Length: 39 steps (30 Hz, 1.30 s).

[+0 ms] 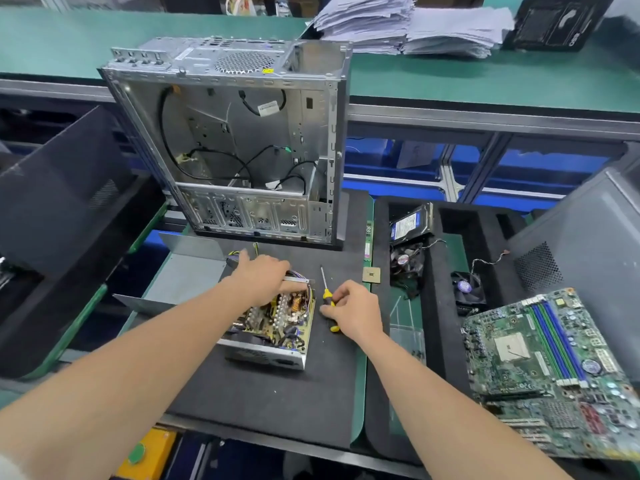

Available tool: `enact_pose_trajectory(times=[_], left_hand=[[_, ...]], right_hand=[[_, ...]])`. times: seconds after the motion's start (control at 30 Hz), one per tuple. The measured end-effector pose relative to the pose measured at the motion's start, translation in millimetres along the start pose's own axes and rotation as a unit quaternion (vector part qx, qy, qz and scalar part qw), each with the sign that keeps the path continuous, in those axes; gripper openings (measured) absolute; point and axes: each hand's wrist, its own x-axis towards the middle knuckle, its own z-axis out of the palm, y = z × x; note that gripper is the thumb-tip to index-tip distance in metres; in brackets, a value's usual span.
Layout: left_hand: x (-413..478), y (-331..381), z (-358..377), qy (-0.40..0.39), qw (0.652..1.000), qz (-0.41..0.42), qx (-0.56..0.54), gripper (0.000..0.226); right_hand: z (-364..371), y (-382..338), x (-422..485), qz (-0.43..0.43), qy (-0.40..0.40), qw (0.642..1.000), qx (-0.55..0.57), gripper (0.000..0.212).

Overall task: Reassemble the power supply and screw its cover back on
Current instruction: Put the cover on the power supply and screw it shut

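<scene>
Power supply (pixel 273 327) is sitting open at lower centre of the frame on the dark foam mat (pixel 277 403). Board, coils and caps are showing, and the near wall is facing the camera. Cover (pixel 187 275) is lying off the unit, just beside it on the left: grey bent sheet, side walls standing up.

Left hand (pixel 261 278) is reaching over the far wall of the power supply. Grip is narrow, fingers curling down over the rim by the wire bundle (pixel 300 274), fingertips hidden inside the box. One finger is pointing up-frame.

Right hand (pixel 349 313) is working just right of the unit, not touching it. Grip is pinching the yellow-black handle of the screwdriver (pixel 326 295) between thumb and fingers. Shaft is pointing toward the top of the frame. Can't tell if the tip is touching the mat.

Around it:
- PC case (pixel 242 143) is standing at upper centre, side open toward the camera, black cables hanging inside, its foot on the far edge of the mat.
- CPU (pixel 371 274) is lying at the mat's right edge, near the screwdriver tip, with a RAM stick (pixel 369 244) just above it in frame.
- Foam tray (pixel 436 306) at centre right is holding a hard drive (pixel 410 221), a fan (pixel 407 259) below it and a second fan (pixel 465 287) one pocket right.
- Motherboard (pixel 554 368) is lying tilted at lower right.
- Paper stacks (pixel 398 26) are sitting on the green rear worktop (pixel 69 43), top of frame.
</scene>
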Motion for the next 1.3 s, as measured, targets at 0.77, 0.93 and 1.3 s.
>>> enact_pose_trajectory(times=[0.77,0.93,1.3], left_hand=[[-82.3,-196.6,30.3,-0.039,0.987,0.119,-0.103,0.025],[-71.4,-208.8,7.8,0.119,0.973,0.123,-0.153,0.025],[-54.1,-209.9,-72.6,0.141,0.585,-0.07,-0.795,0.025]], right_hand=[[70.7,-140.5,-15.5,-0.143,0.067,0.987,-0.011,0.013],[93.1,-154.4,-23.0,-0.133,0.078,0.988,-0.033,0.015],[82.0,-167.6,-18.6,-0.071,0.029,0.962,0.261,0.018]])
